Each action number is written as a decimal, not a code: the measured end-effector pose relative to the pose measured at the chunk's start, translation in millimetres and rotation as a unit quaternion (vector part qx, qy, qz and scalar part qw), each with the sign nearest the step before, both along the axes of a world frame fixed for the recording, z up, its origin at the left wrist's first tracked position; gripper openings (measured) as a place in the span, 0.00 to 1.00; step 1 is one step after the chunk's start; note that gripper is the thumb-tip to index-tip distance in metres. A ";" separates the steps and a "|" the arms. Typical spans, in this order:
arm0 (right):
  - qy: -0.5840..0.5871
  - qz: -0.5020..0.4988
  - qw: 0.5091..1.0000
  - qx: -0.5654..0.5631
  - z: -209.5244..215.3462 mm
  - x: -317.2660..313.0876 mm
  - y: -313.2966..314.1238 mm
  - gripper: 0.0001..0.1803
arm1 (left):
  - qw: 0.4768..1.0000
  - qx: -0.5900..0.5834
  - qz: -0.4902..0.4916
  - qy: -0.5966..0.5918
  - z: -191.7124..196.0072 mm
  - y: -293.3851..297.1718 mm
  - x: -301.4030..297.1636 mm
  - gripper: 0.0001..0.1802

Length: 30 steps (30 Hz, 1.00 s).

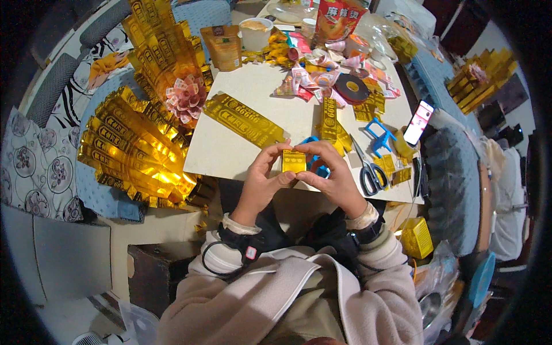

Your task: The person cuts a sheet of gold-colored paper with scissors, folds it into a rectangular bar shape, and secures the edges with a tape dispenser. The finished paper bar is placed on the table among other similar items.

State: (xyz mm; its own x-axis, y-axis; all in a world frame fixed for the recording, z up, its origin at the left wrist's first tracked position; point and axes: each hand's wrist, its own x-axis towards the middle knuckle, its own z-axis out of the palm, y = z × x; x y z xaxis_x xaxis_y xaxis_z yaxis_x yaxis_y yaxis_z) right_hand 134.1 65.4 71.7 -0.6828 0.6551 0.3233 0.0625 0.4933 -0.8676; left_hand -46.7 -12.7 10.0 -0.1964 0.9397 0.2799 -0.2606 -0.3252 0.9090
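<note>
A small gold foil piece (294,161) sits between the two hands, pinched from both sides: the left hand (261,181) grips its left edge, the right hand (336,175) its right edge and top, just above the near edge of the white bench (230,152). Right of the gold foil piece lies one pair of scissors (371,172) (grey handles), and beyond those one phone (418,122). Behind it lie one long gold foil strip (244,119) and one roll of black tape (352,88)
</note>
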 end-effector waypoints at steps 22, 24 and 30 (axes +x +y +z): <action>-0.198 -0.123 0.935 -0.266 -48.2 65.5 54.7 0.16 | 1.000 -0.018 0.007 0.014 3.6 1.1 0.1 0.33; -0.206 -0.122 0.920 -0.310 -39.2 63.5 55.6 0.17 | 1.000 -0.016 0.006 0.011 3.1 1.0 0.3 0.33; -0.215 -0.107 0.895 -0.375 -26.9 56.5 58.5 0.16 | 1.000 -0.027 0.003 0.016 0.7 0.9 -0.7 0.35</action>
State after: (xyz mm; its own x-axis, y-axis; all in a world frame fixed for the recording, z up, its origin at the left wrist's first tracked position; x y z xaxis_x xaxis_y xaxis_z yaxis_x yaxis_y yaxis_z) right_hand 190.6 123.9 44.8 -0.4706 0.7090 -0.5253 0.4947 -0.2809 -0.8224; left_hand -47.4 -11.9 10.7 -0.1932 0.9525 0.2355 -0.2287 -0.2771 0.9332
